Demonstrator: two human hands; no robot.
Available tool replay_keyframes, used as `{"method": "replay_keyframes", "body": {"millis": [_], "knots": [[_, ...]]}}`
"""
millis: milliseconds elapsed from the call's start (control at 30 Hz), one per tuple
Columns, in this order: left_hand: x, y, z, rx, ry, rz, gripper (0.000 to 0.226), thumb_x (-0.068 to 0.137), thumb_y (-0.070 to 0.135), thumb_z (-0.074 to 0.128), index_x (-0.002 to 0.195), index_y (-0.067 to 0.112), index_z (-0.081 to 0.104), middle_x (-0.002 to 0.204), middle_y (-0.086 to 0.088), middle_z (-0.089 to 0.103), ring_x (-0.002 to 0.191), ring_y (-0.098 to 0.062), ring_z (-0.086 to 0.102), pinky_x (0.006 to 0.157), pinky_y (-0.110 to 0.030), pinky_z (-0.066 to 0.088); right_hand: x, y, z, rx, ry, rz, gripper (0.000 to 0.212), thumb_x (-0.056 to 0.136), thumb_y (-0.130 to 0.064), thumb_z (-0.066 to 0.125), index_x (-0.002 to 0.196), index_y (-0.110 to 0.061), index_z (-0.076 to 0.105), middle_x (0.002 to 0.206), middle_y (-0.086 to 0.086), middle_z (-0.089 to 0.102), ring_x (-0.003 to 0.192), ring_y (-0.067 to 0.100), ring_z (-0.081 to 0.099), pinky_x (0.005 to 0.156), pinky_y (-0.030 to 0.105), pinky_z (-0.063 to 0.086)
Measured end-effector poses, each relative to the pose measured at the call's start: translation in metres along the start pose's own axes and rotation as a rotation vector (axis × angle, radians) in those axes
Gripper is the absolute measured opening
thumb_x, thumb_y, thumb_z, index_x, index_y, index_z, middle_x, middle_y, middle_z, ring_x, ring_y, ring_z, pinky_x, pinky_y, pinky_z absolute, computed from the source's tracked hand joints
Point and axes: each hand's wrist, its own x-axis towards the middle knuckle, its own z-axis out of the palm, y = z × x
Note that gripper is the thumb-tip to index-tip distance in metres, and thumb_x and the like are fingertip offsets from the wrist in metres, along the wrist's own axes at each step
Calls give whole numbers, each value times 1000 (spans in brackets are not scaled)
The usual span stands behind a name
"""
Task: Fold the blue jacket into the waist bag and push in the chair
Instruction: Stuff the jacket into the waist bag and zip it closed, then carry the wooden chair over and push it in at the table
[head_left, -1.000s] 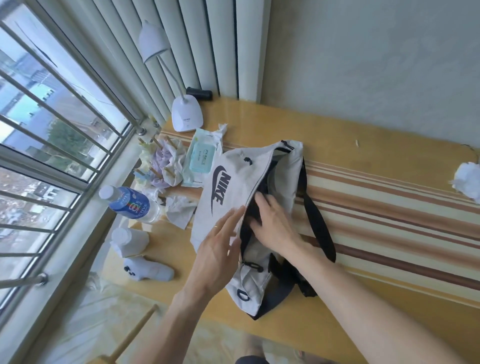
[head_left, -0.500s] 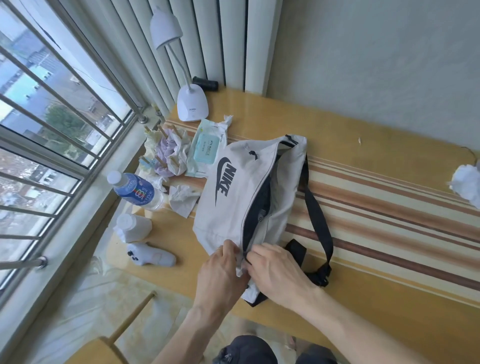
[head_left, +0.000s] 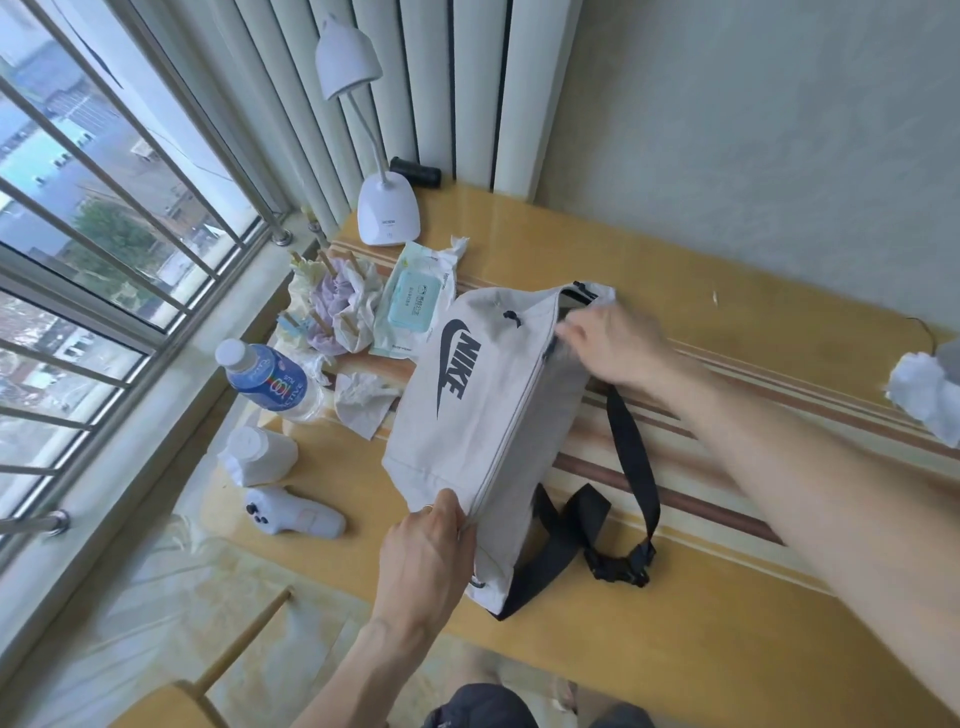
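We found the left hand (head_left: 423, 551) pinching the waist bag (head_left: 483, 410) near end on the counter (head_left: 727, 613), the right hand (head_left: 613, 340) gripping its far-end zipper.

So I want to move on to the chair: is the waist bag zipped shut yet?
Nearly: the waist bag shows a closed zip line from the left hand up to the right hand, with a dark gap beyond.
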Motion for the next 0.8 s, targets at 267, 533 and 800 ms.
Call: {"method": "replay_keyframes", "body": {"millis": [267, 533, 800], "knots": [[-2, -2, 3, 4, 9, -10, 23, 90, 27, 66, 82, 16, 48, 65, 1, 61, 58, -26, 57, 49, -33, 38, 36, 14, 1, 72, 264, 316, 33, 105, -32, 38, 111, -11, 62, 116, 20, 65, 105, 41, 61, 80, 41, 42], [0, 2, 23, 74, 95, 218, 46, 104, 38, 48, 148, 26, 46, 151, -7, 50, 134, -28, 48, 93, -40, 54, -114, -63, 109, 138, 116, -135, 43, 105, -34, 40, 145, -22, 45, 168, 14, 20, 156, 33, 15, 119, 51, 34], [-39, -10, 12, -45, -20, 132, 42, 107, 40, 39, 146, 27, 45, 142, 0, 57, 123, -27, 58, 94, -40, 52, -203, -77, 113, 366, 22, 25, 46, 104, -40, 43, 145, -20, 46, 163, 8, 30, 152, 27, 22, 119, 44, 32]]}}
